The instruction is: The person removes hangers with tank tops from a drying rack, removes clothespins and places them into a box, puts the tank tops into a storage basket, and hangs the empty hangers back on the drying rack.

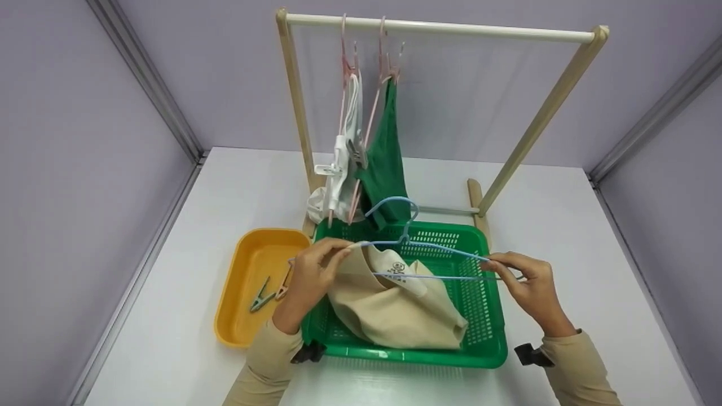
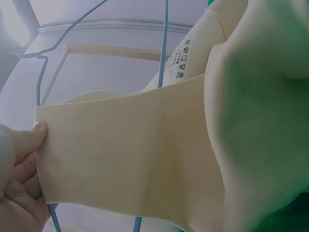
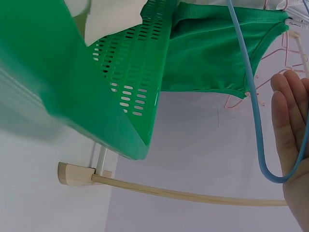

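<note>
A blue clothes hanger [image 1: 445,248] is held level over the green basket, its hook toward the rack. A beige garment [image 1: 397,318] with a printed care label is slipped over the hanger's left end; its lower part droops into the basket. My left hand [image 1: 316,273] pinches the cloth together with the hanger at that end. In the left wrist view, the thumb lies on the garment's edge [image 2: 111,154] and the hanger wire runs through it. My right hand [image 1: 524,282] grips the bare right end of the hanger between thumb and fingers.
The green basket [image 1: 496,344] stands in front of a wooden rack with a white rail [image 1: 479,29]. Pink hangers [image 1: 343,45] carry white clothing [image 1: 338,175] and green underpants [image 1: 389,152]. To the left, a yellow tub [image 1: 225,316] contains clothespins [image 1: 261,299].
</note>
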